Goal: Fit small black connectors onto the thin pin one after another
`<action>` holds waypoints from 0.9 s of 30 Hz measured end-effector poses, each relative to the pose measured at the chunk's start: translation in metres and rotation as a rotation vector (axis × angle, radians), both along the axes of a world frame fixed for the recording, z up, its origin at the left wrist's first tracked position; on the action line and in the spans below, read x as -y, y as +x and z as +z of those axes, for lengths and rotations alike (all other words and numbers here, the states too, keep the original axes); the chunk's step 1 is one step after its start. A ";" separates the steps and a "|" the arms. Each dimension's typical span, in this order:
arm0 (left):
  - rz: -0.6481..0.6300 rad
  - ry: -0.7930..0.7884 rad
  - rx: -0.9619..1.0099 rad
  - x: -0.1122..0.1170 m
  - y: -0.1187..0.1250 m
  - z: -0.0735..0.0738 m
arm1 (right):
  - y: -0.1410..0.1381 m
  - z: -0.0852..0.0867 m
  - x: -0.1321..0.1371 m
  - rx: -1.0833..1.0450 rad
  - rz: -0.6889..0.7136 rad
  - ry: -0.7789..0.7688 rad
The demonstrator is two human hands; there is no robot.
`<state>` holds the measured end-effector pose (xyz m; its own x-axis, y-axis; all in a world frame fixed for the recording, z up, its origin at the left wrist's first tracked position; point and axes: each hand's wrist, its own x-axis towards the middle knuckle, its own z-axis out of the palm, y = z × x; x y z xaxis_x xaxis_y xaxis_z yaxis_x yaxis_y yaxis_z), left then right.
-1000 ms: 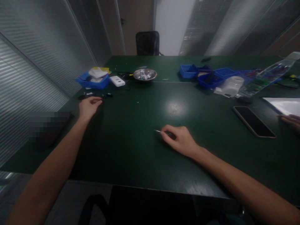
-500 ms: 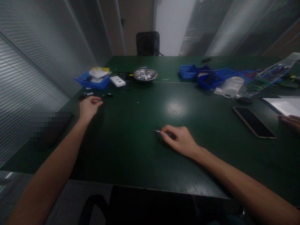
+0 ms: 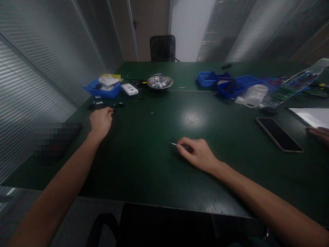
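Observation:
My right hand (image 3: 196, 153) rests on the green table (image 3: 144, 154), closed round a thin tool (image 3: 173, 143) with a bright metal tip and a dark handle. The tip points left; most of the handle is hidden in the palm, so its exact kind does not show. Farther off to the left, my left hand (image 3: 101, 121) has its fingers pinched together with the back of the hand up. Whatever they hold is hidden. Small dark parts (image 3: 120, 104) lie on the table just beyond its fingertips.
A blue tray (image 3: 104, 92) and a white device (image 3: 130, 89) stand beyond my left hand, near a metal bowl (image 3: 159, 82). Blue bins (image 3: 206, 79), a phone (image 3: 279, 134) and a clear plastic package (image 3: 290, 85) are rightward. Another person's hand (image 3: 318, 132) touches white paper (image 3: 312, 116).
My left hand has turned its back upward and shifted slightly right, its fingertips now less visible. My right hand and its tool have stayed in place.

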<state>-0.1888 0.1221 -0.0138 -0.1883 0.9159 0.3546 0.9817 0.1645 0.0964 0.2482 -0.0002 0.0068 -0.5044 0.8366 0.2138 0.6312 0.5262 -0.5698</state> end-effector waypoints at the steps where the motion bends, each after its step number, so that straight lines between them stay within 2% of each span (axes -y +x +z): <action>1: 0.010 -0.028 -0.045 0.002 0.004 0.002 | 0.000 0.000 0.000 0.000 -0.001 0.001; 5: 0.042 -0.113 -0.180 0.007 0.019 0.009 | 0.000 0.002 0.001 0.002 -0.001 -0.007; 8: 0.035 -0.103 -0.192 0.009 0.023 0.011 | 0.000 0.004 0.002 -0.002 0.003 -0.012; 14: -0.016 -0.032 -0.105 0.009 0.018 0.007 | 0.001 0.004 0.001 0.004 0.014 -0.012; 20: -0.156 0.087 -0.056 0.003 0.010 0.001 | 0.002 0.002 0.000 0.005 0.018 -0.011; 27: -0.191 0.039 -0.063 -0.003 0.004 -0.003 | 0.001 0.002 0.000 0.021 0.012 -0.014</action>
